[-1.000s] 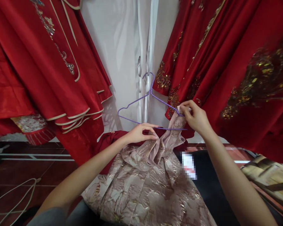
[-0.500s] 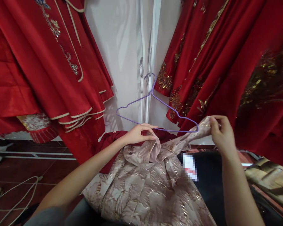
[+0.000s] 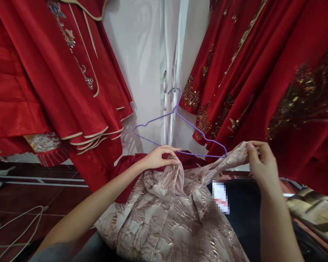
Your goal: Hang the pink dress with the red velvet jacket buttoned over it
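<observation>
Your right hand [image 3: 262, 163] had swung out to the right and dropped a little, drawing a corner of the pink garment [image 3: 175, 214] along past the right end of the hanger [image 3: 190, 122]. Your left hand [image 3: 160, 157] had barely shifted.

On the far left, the red robes [image 3: 57, 72] hung in layers with pale piping, and a cable [image 3: 22, 222] lay looped on the floor below them. Your left hand was closed, fingers and thumb pinched on a fold of the pink garment right at the hanger's bottom bar. Whether the wire itself was inside that pinch could not be told.

The hanger stood upright against the white wall [image 3: 142, 54], hook up, apart from any rail. Below it the pink garment spread down over your lap, with a dark red cloth [image 3: 125, 165] under its upper edge. Your right hand gripped the garment's stretched corner between thumb and fingertips, just beside the hanger's right tip. More red robes [image 3: 262, 72] with gold embroidery hung on the right.

The garment looked light but fairly stiff for cloth: a woven, shiny brocade that kept its creases and likely slid easily on thin wire. A firm pinch at seams or edges, as you had it, seemed safer than grabbing the slick middle. The hanger looked springy and easily bent, best held at the bar or neck.
</observation>
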`<action>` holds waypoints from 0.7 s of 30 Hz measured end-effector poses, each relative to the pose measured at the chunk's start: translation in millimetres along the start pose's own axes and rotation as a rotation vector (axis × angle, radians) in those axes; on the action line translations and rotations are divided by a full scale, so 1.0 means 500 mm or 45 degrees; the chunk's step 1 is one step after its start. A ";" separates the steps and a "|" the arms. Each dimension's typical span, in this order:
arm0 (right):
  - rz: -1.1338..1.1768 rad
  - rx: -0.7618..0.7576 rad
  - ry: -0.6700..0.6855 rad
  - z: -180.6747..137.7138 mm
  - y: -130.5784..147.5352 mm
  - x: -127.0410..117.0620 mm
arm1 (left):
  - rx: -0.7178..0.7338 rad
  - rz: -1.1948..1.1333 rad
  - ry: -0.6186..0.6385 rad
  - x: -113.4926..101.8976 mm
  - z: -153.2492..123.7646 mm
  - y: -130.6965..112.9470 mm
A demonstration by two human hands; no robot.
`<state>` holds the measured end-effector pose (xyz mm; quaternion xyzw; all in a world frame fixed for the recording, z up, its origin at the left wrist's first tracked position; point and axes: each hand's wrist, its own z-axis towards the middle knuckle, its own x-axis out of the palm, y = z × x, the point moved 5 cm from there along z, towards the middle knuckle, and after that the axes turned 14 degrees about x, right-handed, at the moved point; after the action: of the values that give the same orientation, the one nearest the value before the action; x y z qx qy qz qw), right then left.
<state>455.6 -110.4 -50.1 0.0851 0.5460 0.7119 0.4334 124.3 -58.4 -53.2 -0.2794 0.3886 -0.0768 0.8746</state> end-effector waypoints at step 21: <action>-0.272 -0.484 0.028 0.017 0.208 0.160 | 0.016 -0.176 -0.118 0.083 0.080 0.013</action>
<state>357.3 -50.4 13.2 -0.0645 0.4125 0.7529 0.5088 181.0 -50.6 -61.5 -0.3033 0.3270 -0.1264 0.8861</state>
